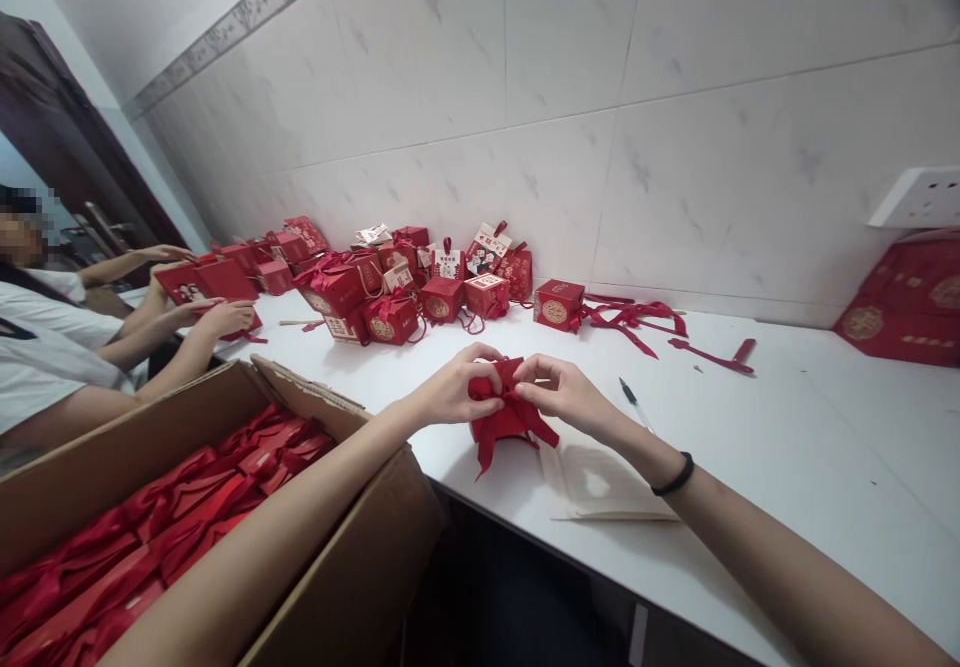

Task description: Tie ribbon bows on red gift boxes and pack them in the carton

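Note:
A small red gift box point(495, 425) sits near the front edge of the white table, topped by a red ribbon point(531, 415) with its tails hanging down. My left hand point(461, 387) curls around the ribbon at the box's left side, thumb and fingers closed on it. From the right, my right hand point(562, 392) pinches the same ribbon near its knot. Both hands partly cover the box top. Just right of the box lies an open notebook point(600, 487), and a pen point(634, 402) rests behind it.
A cardboard carton point(352, 557) full of red ribboned boxes stands at left. Several finished gift boxes point(394, 317) cluster by the wall, with loose ribbons point(637, 319) beside them. Co-workers' hands point(217, 322) handle red boxes at far left. Red bags point(900, 317) lie at right.

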Demonstrator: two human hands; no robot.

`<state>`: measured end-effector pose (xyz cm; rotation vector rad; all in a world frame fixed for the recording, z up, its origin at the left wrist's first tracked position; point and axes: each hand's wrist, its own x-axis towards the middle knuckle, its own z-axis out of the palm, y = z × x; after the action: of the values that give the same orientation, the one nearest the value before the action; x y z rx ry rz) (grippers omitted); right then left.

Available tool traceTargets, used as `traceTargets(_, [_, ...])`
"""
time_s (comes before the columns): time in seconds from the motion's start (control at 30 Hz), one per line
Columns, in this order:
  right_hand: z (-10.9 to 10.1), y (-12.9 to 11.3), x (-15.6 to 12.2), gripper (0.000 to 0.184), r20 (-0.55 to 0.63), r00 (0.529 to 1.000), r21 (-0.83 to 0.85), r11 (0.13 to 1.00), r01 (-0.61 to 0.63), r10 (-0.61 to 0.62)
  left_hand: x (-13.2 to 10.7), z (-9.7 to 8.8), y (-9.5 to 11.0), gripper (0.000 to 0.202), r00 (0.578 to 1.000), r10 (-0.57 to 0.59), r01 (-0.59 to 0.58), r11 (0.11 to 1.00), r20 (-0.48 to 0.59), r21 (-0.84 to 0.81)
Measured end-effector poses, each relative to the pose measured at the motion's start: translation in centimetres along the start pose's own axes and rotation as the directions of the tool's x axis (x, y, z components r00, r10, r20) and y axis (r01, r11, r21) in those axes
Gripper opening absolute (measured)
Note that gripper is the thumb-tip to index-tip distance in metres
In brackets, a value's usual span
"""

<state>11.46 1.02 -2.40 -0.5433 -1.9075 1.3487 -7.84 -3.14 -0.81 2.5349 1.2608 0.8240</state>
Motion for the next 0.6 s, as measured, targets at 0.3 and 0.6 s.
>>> traceTargets(0.3, [-1.2,0.3,0.3,0.014,0.034,0.999,-0.099,0.995,0.018,-0.014,0.1,0.0,-0.1,0.003,1.000,-0.008,0.008,1.000,-0.007,0.005])
traceTargets(0.6, [-0.7,-0.5,0.1,0.025,0.114,0.988,0.062,0.991,-0.115,0.108,0.0,-0.1,0.0,0.006,1.000,-0.014,0.014,1.000,0.008,0.001])
